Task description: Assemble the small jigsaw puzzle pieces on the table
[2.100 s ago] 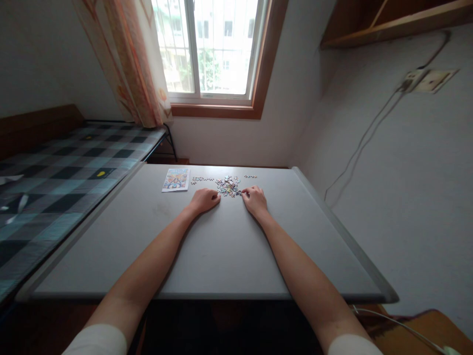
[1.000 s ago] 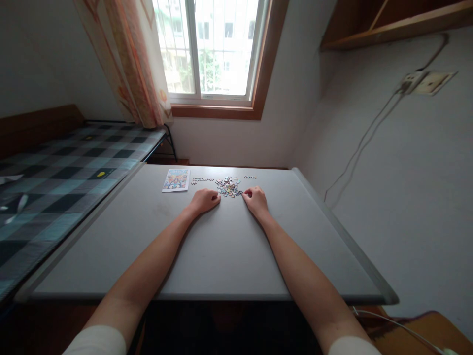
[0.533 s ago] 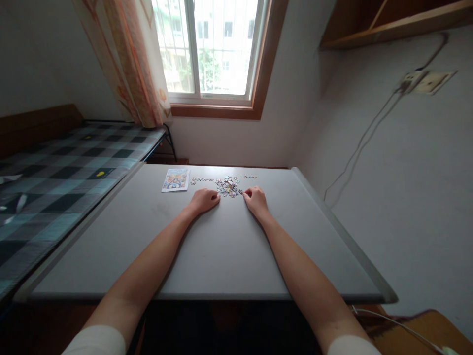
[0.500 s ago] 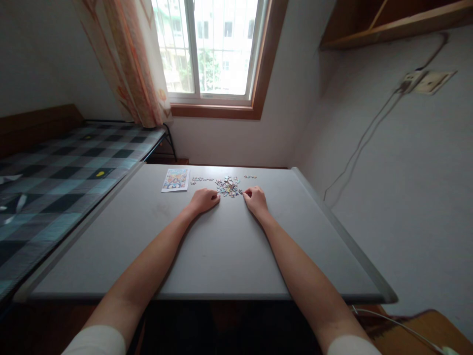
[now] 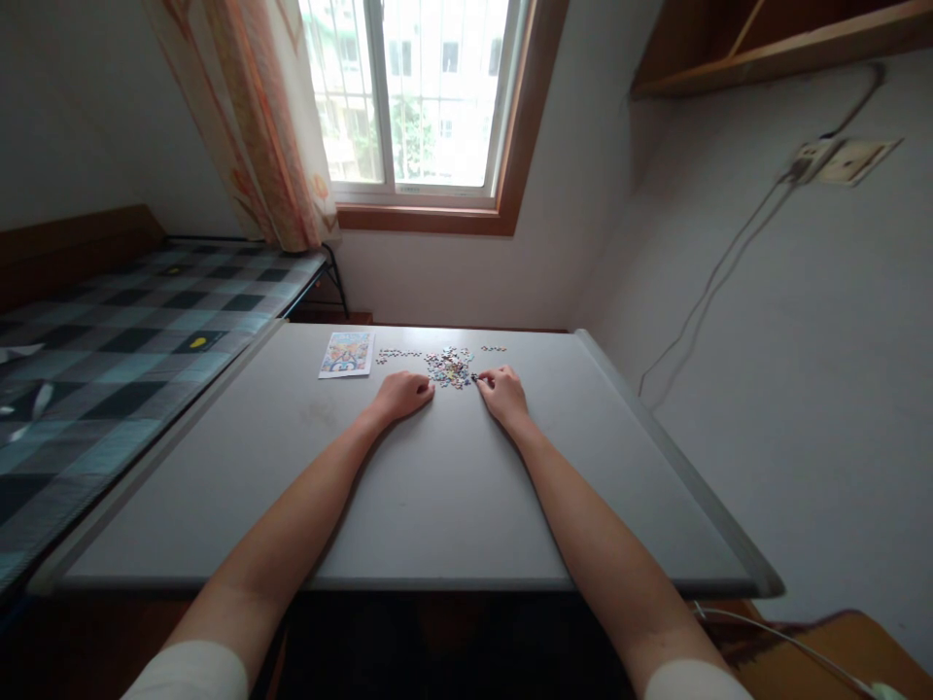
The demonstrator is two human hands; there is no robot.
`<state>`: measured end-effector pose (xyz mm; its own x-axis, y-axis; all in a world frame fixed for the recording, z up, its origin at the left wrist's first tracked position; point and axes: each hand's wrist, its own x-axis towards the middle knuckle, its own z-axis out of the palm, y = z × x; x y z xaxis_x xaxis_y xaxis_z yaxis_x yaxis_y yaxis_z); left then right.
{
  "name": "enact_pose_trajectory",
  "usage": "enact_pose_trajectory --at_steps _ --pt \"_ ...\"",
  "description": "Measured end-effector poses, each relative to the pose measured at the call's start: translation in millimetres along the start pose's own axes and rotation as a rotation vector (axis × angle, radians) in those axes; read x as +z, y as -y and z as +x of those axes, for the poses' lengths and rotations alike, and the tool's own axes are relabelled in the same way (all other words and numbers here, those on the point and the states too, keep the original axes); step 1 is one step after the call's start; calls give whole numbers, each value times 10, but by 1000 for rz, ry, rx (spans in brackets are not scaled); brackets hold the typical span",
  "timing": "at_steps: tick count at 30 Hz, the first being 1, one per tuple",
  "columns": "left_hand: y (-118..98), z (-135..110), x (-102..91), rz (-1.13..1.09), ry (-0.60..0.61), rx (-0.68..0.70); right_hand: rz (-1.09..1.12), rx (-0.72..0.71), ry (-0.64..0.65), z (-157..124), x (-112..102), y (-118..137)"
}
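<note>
A small heap of colourful jigsaw pieces (image 5: 450, 367) lies at the far middle of the grey table (image 5: 437, 486). My left hand (image 5: 403, 394) rests on the table just left of the heap, fingers curled under. My right hand (image 5: 501, 391) lies just right of it, fingers closed in a pinch at the heap's edge; what they hold is too small to name. A short joined row of pieces (image 5: 397, 354) lies left of the heap and another (image 5: 494, 348) lies behind my right hand. A printed picture card (image 5: 347, 354) lies flat further left.
A bed with a checked cover (image 5: 123, 350) runs along the table's left side. The wall (image 5: 765, 369) stands close on the right, with a cable and a socket (image 5: 846, 156). A window and a curtain (image 5: 269, 126) are behind the table.
My right hand has shifted slightly toward the heap, its fingertips now at the heap's right edge. My left hand has not moved.
</note>
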<state>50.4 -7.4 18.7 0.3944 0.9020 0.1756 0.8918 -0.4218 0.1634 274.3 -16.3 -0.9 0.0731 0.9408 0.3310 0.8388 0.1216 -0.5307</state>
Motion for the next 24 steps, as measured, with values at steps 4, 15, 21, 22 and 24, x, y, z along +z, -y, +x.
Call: enact_pose_trajectory --at_steps 4,15,21,22,24 --pt "3 -2 1 1 -2 4 -22 6 -2 0 5 -1" --pt "-16 -9 -18 -3 3 -7 33 18 -46 13 8 -26" --pt "-16 -16 -20 -30 -20 19 78 -45 -58 -1 1 45" --pt "-24 -17 -20 -50 -38 24 104 -72 -43 -5 2 69" --pt "-50 -18 -19 -93 -85 40 165 -137 -4 -20 3 129"
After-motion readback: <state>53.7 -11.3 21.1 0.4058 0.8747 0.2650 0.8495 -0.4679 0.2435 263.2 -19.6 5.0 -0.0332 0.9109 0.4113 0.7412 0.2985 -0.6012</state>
